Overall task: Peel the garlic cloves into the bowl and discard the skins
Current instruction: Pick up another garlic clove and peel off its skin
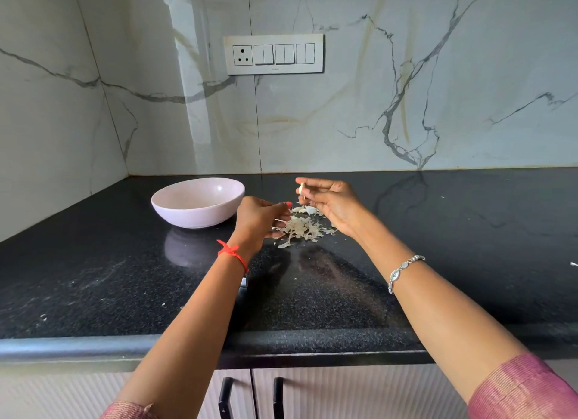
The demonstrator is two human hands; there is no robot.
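Observation:
A pale pink bowl (197, 201) stands on the black counter, left of my hands; its inside is hidden by the near wall. A heap of papery garlic skins (300, 228) lies between my hands. My right hand (331, 204) is raised just above the heap and pinches a small garlic clove (301, 188) between thumb and fingertips. My left hand (259, 220) hovers at the left edge of the skins with fingers curled together; whether a scrap of skin is in them is hidden.
The black granite counter (438, 246) runs to a marble wall with a switch and socket plate (273, 54). Tiny skin flecks lie scattered near the front edge (93, 343). Cabinet doors with black handles (225, 396) sit below.

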